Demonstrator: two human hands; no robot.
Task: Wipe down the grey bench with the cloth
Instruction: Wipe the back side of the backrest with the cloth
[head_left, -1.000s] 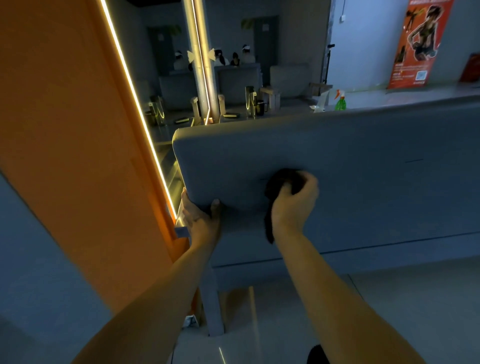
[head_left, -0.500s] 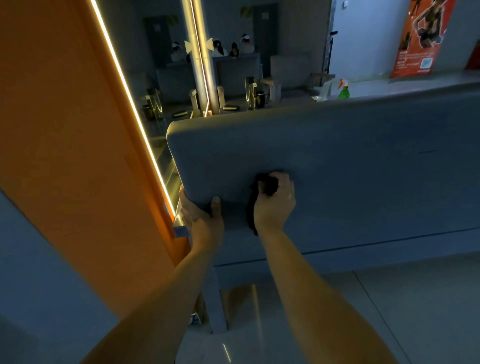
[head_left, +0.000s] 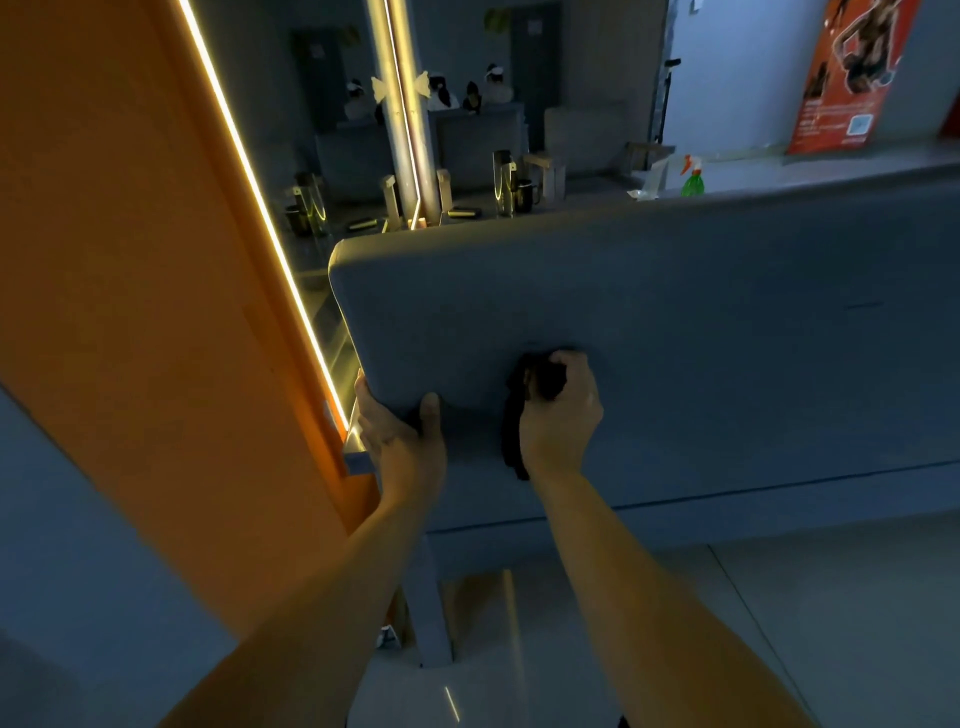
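Note:
The grey bench (head_left: 701, 322) fills the middle and right of the head view, its padded panel tilted toward me. My right hand (head_left: 561, 415) grips a dark cloth (head_left: 543, 382) and presses it against the panel's lower left part; a tail of the cloth hangs down beside my wrist. My left hand (head_left: 402, 439) holds the panel's lower left corner, thumb on the front face and fingers wrapped round the edge.
An orange wall (head_left: 145, 291) with a lit strip (head_left: 270, 228) stands close on the left. Behind the bench a green spray bottle (head_left: 692, 179) sits on a ledge, with a mirror and small items further left. A grey bench leg (head_left: 428, 608) and tiled floor lie below.
My right hand slid the cloth left and down along the panel, then a little back to the right. My left hand kept its hold on the corner.

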